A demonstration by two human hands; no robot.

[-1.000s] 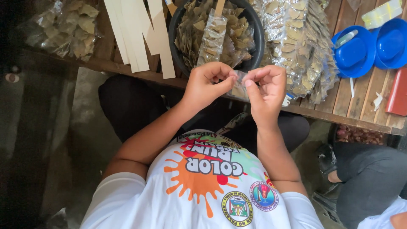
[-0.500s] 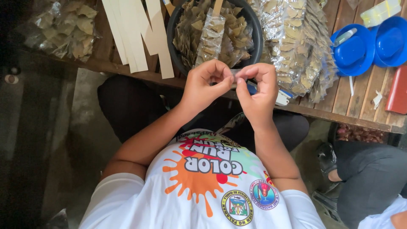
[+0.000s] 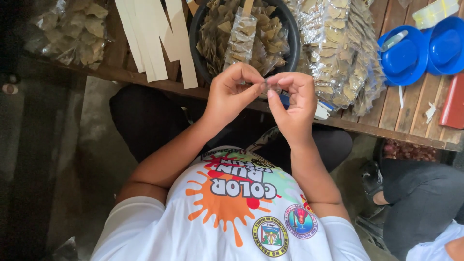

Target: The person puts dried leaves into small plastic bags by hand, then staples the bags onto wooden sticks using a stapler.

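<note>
Where fingertips meet, small clear packet (image 3: 268,87) pinched btwn left hand (image 3: 231,94) & right hand (image 3: 292,104).

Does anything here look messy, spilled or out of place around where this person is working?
Nothing looks spilled or broken. Both hands, left hand and right hand, pinch something small, too hidden to identify. One clear packet of dried leaves stands in the black bowl, and small white scraps lie loose on the wooden table.
</note>
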